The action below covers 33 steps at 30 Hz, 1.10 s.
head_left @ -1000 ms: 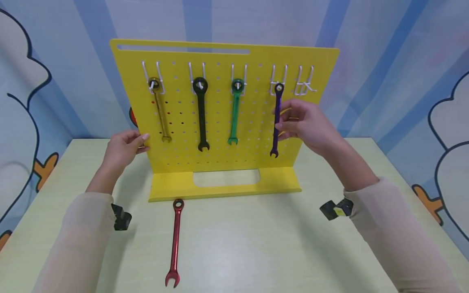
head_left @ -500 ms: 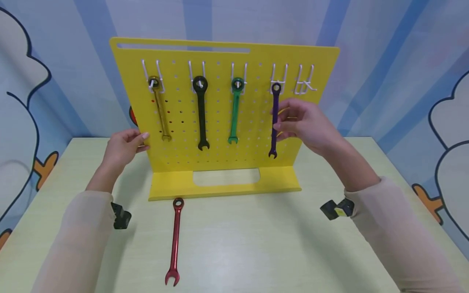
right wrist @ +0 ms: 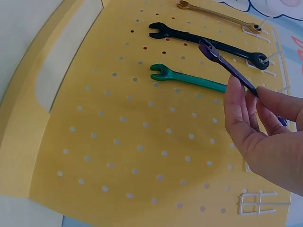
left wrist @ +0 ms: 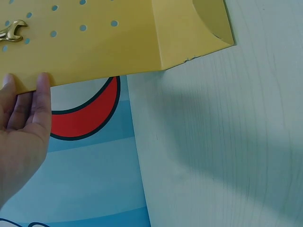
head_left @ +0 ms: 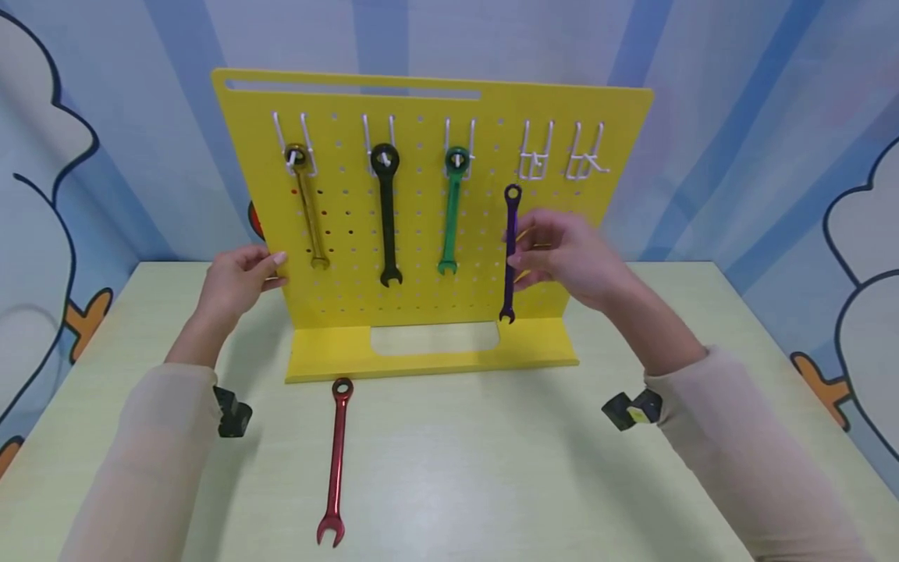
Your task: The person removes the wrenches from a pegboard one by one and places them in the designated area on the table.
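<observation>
The right hand (head_left: 565, 254) pinches the purple wrench (head_left: 511, 232), lowered toward seven o'clock from its hook (head_left: 536, 165), so unhung; the left hand (head_left: 235, 281) pinches the pegboard (head_left: 430, 201).

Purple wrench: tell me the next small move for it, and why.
Probably lower the purple wrench to the table beside the red wrench: a second ago it was up at the fourth hook from the left; now the right hand holds it lower, clear of that hook, and the red wrench already lies on the table.
</observation>
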Motion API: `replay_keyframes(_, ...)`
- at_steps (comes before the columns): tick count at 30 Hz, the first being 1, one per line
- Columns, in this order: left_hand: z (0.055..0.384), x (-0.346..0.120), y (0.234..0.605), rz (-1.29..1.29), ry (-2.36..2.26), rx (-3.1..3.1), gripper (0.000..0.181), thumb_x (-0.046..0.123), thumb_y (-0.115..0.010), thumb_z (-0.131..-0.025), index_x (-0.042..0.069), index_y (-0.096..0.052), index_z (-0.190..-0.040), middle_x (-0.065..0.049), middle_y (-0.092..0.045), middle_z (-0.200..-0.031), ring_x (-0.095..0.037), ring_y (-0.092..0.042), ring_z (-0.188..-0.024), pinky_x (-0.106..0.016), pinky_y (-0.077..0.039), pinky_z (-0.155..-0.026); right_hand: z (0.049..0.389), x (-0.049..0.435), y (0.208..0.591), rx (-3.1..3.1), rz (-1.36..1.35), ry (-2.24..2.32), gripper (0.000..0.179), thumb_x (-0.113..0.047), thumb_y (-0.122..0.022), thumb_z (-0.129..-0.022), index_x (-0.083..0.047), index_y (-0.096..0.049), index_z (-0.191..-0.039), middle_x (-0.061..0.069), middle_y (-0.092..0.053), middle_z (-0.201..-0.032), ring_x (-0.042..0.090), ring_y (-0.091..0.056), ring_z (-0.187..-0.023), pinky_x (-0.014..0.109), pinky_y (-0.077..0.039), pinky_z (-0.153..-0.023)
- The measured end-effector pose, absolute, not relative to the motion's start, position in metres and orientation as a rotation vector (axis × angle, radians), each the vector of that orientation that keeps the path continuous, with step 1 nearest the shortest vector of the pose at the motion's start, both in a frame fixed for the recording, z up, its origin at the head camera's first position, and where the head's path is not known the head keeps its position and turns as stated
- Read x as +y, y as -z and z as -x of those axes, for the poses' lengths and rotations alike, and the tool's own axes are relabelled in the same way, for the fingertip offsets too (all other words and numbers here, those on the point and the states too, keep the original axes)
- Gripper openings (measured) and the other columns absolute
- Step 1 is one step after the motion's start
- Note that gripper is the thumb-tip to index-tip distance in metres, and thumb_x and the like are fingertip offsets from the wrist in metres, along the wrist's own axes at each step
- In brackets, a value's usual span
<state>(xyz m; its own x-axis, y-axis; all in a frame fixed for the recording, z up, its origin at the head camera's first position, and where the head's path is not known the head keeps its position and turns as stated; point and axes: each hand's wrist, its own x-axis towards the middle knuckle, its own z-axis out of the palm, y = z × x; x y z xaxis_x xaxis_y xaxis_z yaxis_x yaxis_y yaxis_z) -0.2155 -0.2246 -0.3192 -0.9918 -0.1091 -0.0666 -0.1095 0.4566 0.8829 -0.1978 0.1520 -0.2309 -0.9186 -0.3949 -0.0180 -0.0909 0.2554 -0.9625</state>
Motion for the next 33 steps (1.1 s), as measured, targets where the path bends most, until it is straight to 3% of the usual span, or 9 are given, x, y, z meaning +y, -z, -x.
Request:
replay_keyframes(8,0.216,-0.226,0.32,0.201,-1.628,2.679,0.042,0.036,-0.048,-0.093,-0.003,-0.051,-0.107,-0.008,-0.048,-0.106,-0.005,-0.059,-0.084,-0.02,-0.051,-0.081,0.196,0.147,0.249,2.212,0.446,1.675,0.017,0.009,-0.052,-0.088,0.009,-0.05,-0.105,0.016,-0.051,-0.086,0.026,-0.058,-0.077,0.045,-0.055,-0.075)
replay_keyframes(16,0.23,-0.24,0.338,0.167,-1.78,2.591,0.039,0.038,-0.056,-0.087,0.0,-0.056,-0.098,-0.008,-0.051,-0.101,-0.015,-0.061,-0.088,-0.032,-0.051,-0.085,0.193,0.138,0.275,2.192,0.417,1.62,0.017,0.01,-0.05,-0.089,0.008,-0.051,-0.105,0.016,-0.051,-0.087,0.028,-0.059,-0.077,0.042,-0.056,-0.071)
replay_keyframes(21,0.228,-0.237,0.335,0.189,-1.752,2.614,0.04,0.037,-0.055,-0.088,-0.001,-0.056,-0.099,-0.009,-0.051,-0.101,-0.013,-0.061,-0.086,-0.031,-0.051,-0.085,0.19,0.13,0.291,2.15,0.395,1.612,0.015,0.011,-0.049,-0.089,0.009,-0.051,-0.104,0.016,-0.052,-0.086,0.027,-0.06,-0.073,0.043,-0.056,-0.07)
replay_keyframes(27,0.217,-0.227,0.32,0.2,-1.668,2.654,0.04,0.034,-0.049,-0.092,-0.003,-0.051,-0.105,-0.007,-0.048,-0.103,-0.008,-0.059,-0.086,-0.021,-0.052,-0.081,0.184,0.117,0.312,2.083,0.364,1.615,0.013,0.011,-0.049,-0.088,0.011,-0.05,-0.101,0.013,-0.054,-0.08,0.023,-0.061,-0.07,0.046,-0.055,-0.071)
replay_keyframes(33,0.235,-0.242,0.343,0.163,-1.788,2.584,0.039,0.037,-0.056,-0.088,0.0,-0.056,-0.098,-0.008,-0.05,-0.099,-0.017,-0.06,-0.089,-0.032,-0.052,-0.084,0.177,0.104,0.334,1.985,0.347,1.623,0.008,0.011,-0.051,-0.087,0.011,-0.051,-0.094,0.013,-0.059,-0.074,0.022,-0.061,-0.063,0.046,-0.056,-0.069)
